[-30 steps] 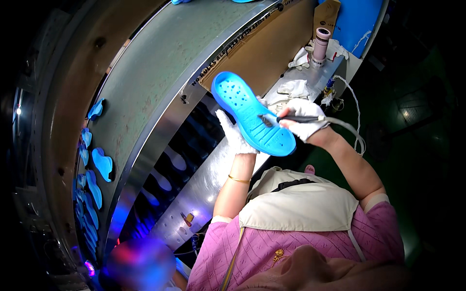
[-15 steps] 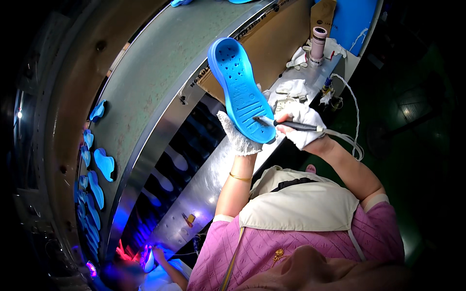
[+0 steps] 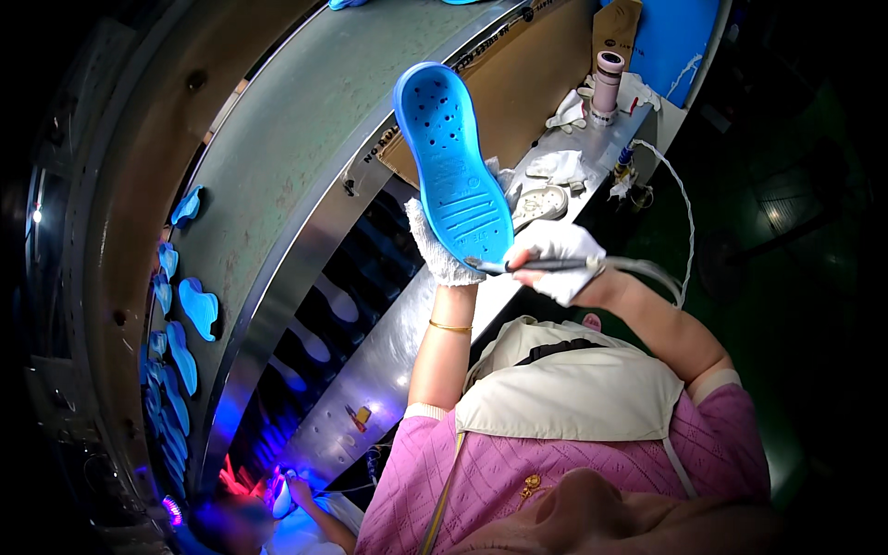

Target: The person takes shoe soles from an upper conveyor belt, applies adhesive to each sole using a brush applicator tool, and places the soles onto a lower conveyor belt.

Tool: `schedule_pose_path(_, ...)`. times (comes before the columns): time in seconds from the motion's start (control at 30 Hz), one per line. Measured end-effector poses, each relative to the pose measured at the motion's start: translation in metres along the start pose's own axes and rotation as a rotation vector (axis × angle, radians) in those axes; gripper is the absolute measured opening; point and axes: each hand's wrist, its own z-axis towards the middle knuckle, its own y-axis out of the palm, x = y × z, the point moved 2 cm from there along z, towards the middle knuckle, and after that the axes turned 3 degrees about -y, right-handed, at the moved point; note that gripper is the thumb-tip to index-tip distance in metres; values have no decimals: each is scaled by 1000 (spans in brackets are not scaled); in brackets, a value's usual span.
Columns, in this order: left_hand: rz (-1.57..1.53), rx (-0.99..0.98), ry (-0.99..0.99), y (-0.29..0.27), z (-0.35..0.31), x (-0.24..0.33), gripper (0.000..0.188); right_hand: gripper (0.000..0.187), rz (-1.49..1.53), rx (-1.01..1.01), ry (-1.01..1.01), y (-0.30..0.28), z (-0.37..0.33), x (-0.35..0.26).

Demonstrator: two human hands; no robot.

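A blue shoe sole (image 3: 450, 157) is held up with its heel toward me and its holed forefoot pointing away. My left hand (image 3: 442, 248), in a white knit glove, grips it by the heel from below and the left side; the fingers behind it are hidden. My gloved right hand (image 3: 566, 262) is closed around a slim, dark-handled brush (image 3: 541, 265) with a pale tube running from its back end. The brush tip touches the sole at the bottom of the heel, where its bristles are small and partly blurred.
To the left curves a conveyor belt (image 3: 287, 120) with several blue soles (image 3: 197, 308) along its far edge. A metal bench (image 3: 370, 393) holds white gloves (image 3: 555, 168), a pale sole-shaped piece (image 3: 541, 205) and a pink bottle (image 3: 607, 85). Cardboard (image 3: 527, 102) lines the belt's side. Another person (image 3: 324, 523) works at lower left.
The brush has moved from the middle of the heel down to its rear edge. The sole has shifted slightly left and turned more upright, with my left hand following.
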Motion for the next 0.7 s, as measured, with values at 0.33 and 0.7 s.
schedule_pose_path(0.33,-56,11,-104,5,6,13,88,11,140,-75,351,3,-19,6)
schedule_pose_path(0.7,226,154,-305,-14,26,18,74,15,-290,-16,-248,-9,11,-2)
